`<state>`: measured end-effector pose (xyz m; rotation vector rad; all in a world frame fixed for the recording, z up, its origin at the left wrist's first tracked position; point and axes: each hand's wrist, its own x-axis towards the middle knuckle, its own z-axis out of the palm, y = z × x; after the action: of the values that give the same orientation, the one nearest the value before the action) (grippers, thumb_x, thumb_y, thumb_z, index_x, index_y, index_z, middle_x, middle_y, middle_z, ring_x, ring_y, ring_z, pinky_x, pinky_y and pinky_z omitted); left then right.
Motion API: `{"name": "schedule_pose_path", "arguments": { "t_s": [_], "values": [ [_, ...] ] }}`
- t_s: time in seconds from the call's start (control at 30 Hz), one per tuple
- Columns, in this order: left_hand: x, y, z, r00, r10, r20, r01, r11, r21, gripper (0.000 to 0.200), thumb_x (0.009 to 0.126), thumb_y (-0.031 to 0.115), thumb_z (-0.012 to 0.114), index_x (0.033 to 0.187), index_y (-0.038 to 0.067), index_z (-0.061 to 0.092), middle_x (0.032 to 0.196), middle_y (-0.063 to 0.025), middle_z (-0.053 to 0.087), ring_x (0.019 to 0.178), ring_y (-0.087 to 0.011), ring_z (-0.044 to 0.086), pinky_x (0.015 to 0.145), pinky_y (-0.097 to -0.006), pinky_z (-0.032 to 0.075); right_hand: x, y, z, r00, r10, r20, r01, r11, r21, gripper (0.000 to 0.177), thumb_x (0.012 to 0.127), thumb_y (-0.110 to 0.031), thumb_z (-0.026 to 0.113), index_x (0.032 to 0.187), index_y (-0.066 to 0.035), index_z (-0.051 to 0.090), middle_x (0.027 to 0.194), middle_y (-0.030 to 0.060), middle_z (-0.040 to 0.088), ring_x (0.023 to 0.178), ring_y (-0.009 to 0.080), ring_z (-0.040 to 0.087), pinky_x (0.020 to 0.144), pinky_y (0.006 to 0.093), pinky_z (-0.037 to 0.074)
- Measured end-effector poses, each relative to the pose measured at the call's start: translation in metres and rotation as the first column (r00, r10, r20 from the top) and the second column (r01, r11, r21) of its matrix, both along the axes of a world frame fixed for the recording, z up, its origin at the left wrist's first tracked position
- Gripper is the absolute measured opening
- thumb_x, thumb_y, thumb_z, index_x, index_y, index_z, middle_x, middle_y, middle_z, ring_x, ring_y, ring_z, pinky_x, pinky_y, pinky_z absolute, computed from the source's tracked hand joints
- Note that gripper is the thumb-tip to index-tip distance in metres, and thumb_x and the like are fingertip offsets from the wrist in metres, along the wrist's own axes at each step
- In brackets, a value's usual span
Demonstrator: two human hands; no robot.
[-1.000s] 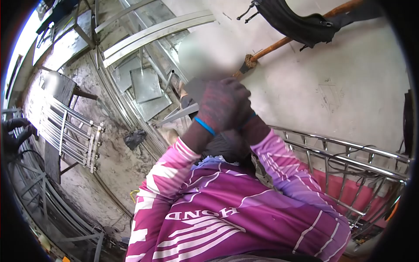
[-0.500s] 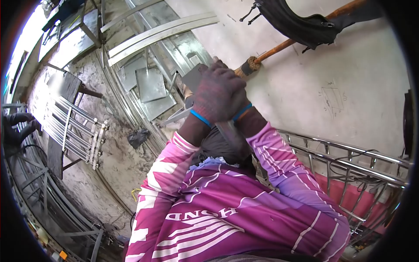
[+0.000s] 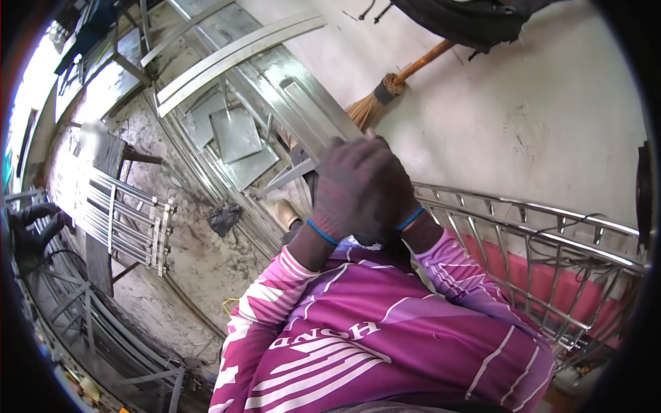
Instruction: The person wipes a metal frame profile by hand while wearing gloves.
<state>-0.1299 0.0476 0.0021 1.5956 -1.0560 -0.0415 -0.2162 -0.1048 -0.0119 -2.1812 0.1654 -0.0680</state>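
My left hand, in a dark knit glove with a blue band at the wrist, is closed in front of my chest. Pressed against it is my right hand, gloved the same way, its fingers also closed and blurred. Whatever they hold, if anything, is hidden between the gloves. Just beyond the knuckles lies a long metal panel with a raised strip. The straw broom leans beyond my hands against the pale wall.
Thin metal sheets lie on the floor beside long bars. A rack of shiny tubes is at left, near a dark glove-like shape. Chrome railing runs at right. A black bag hangs above. A light shoe shows below the panel.
Both hands have come lower and closer to my chest, still together. A dark flat piece beside them is no longer visible. The view has shifted, and the broom's bristles and light shoe now show.
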Motion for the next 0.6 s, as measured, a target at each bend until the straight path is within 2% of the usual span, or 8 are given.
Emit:
{"name": "schedule_pose_path", "arguments": {
  "t_s": [0.03,0.1,0.17,0.27,0.37,0.5,0.57,0.6],
  "values": [
    [0.003,0.008,-0.006,0.983,0.142,0.120,-0.153,0.984,0.093,0.048,0.090,0.024,0.070,0.134,0.007,0.070,0.138,-0.0176,0.069,0.131,-0.0410,0.062,0.115,-0.0583,0.042,-0.007,0.002,0.008,0.994,0.105,-0.044,-0.112,0.840,-0.531,0.039,0.101,-0.015,0.065,0.138,-0.003,0.060,0.123,0.0209,0.061,0.122,0.0396,0.063,0.107,0.0475,0.055],
    [0.012,0.017,-0.011,0.964,0.229,0.135,-0.251,0.951,0.181,0.050,0.090,0.024,0.070,0.137,0.007,0.069,0.144,-0.0177,0.066,0.139,-0.0443,0.056,0.116,-0.0607,0.039,-0.007,0.008,0.023,0.998,0.064,-0.018,-0.064,0.856,-0.512,0.050,0.094,-0.010,0.068,0.142,0.001,0.063,0.130,0.0278,0.061,0.128,0.0479,0.060,0.112,0.0509,0.052],
    [0.025,0.017,-0.012,0.898,0.209,0.387,-0.363,0.850,0.383,0.053,0.089,0.025,0.070,0.140,0.008,0.068,0.151,-0.0178,0.061,0.145,-0.0482,0.048,0.115,-0.0671,0.034,-0.001,-0.005,0.008,0.979,-0.017,0.204,0.074,0.958,-0.277,0.058,0.092,-0.009,0.069,0.149,0.001,0.062,0.143,0.0301,0.060,0.138,0.0483,0.057,0.116,0.0533,0.049],
    [0.059,0.004,-0.005,0.806,0.200,0.557,-0.519,0.690,0.504,0.055,0.090,0.032,0.070,0.140,0.008,0.068,0.159,-0.0176,0.056,0.150,-0.0520,0.043,0.117,-0.0763,0.028,0.013,-0.009,0.020,0.953,-0.218,0.208,0.245,0.963,-0.112,0.064,0.090,-0.009,0.071,0.152,0.004,0.058,0.147,0.0326,0.059,0.139,0.0478,0.058,0.118,0.0515,0.047],
    [0.102,-0.002,-0.013,0.684,0.282,0.672,-0.648,0.658,0.384,0.062,0.091,0.034,0.072,0.147,0.009,0.063,0.159,-0.0174,0.057,0.149,-0.0511,0.047,0.119,-0.0768,0.028,0.007,-0.018,0.003,0.912,-0.352,0.210,0.365,0.931,-0.024,0.064,0.093,-0.009,0.070,0.154,0.005,0.057,0.141,0.0305,0.062,0.130,0.0428,0.064,0.113,0.0466,0.052],
    [0.089,-0.007,-0.018,0.848,-0.022,0.530,-0.369,0.693,0.620,0.064,0.090,0.039,0.077,0.144,0.007,0.063,0.156,-0.0189,0.057,0.150,-0.0434,0.048,0.121,-0.0731,0.031,0.002,-0.022,-0.011,0.872,-0.482,0.087,0.452,0.859,0.239,0.059,0.097,-0.009,0.069,0.154,0.003,0.057,0.133,0.0206,0.065,0.114,0.0274,0.068,0.104,0.0379,0.055],
    [0.036,-0.006,-0.030,0.820,-0.074,0.568,-0.288,0.804,0.521,0.070,0.089,0.045,0.077,0.145,0.005,0.063,0.158,-0.0198,0.056,0.151,-0.0452,0.045,0.121,-0.0752,0.029,0.001,-0.023,-0.005,0.860,-0.505,0.079,0.451,0.823,0.345,0.057,0.099,-0.009,0.068,0.154,0.002,0.058,0.130,0.0159,0.066,0.109,0.0221,0.067,0.101,0.0352,0.055],
    [0.002,-0.005,-0.018,0.882,-0.064,0.467,-0.229,0.807,0.544,0.074,0.092,0.048,0.074,0.150,0.005,0.059,0.161,-0.0209,0.054,0.152,-0.0487,0.043,0.122,-0.0757,0.025,0.002,-0.021,-0.002,0.806,-0.592,-0.006,0.490,0.661,0.568,0.054,0.100,-0.009,0.067,0.153,0.000,0.060,0.129,0.0120,0.067,0.108,0.0198,0.068,0.099,0.0341,0.056]
  ]
}}
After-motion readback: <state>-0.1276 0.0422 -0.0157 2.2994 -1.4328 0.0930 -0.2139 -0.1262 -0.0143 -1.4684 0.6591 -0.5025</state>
